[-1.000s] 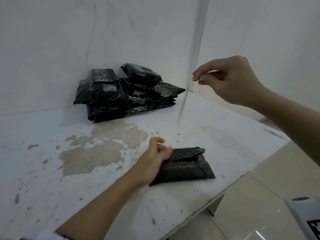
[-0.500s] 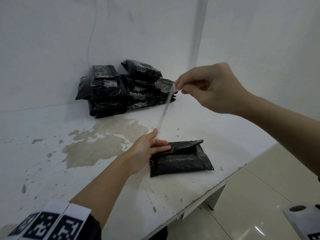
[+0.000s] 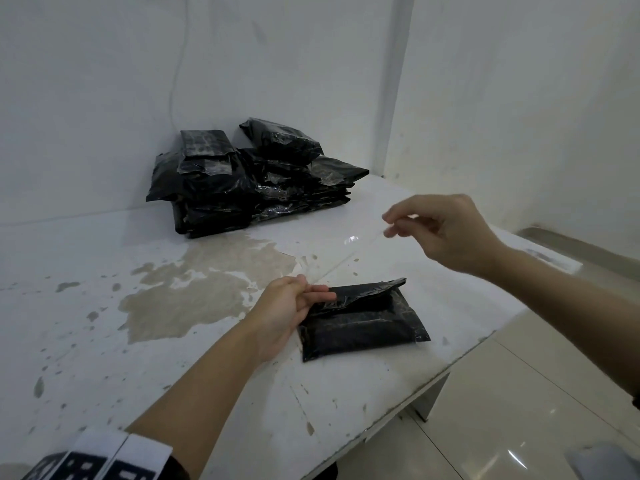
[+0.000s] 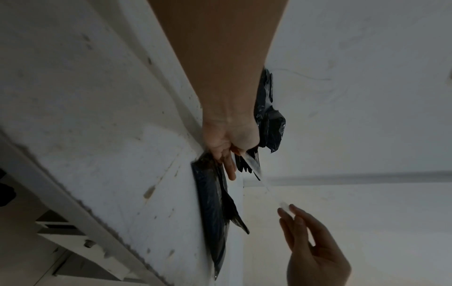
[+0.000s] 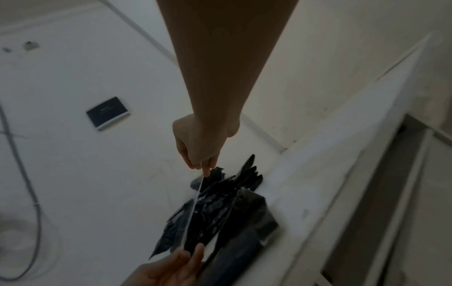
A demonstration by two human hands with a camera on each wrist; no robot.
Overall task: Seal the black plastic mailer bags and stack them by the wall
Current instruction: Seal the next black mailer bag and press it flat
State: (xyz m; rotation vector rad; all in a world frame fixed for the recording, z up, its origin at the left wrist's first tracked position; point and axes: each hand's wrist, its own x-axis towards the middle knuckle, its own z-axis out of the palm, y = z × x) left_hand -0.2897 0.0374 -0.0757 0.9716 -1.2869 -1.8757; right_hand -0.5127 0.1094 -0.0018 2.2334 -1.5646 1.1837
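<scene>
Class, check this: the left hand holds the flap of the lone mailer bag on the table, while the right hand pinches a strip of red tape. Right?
Not quite: the strip is clear, not red, as the head view shows. The left hand does hold the mailer bag's flap, and the right hand pinches the strip.

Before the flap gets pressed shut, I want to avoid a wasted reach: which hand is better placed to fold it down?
Left. The left hand already holds the mailer bag at its open flap. The right hand is raised off the table, pinching the clear liner strip.
</scene>
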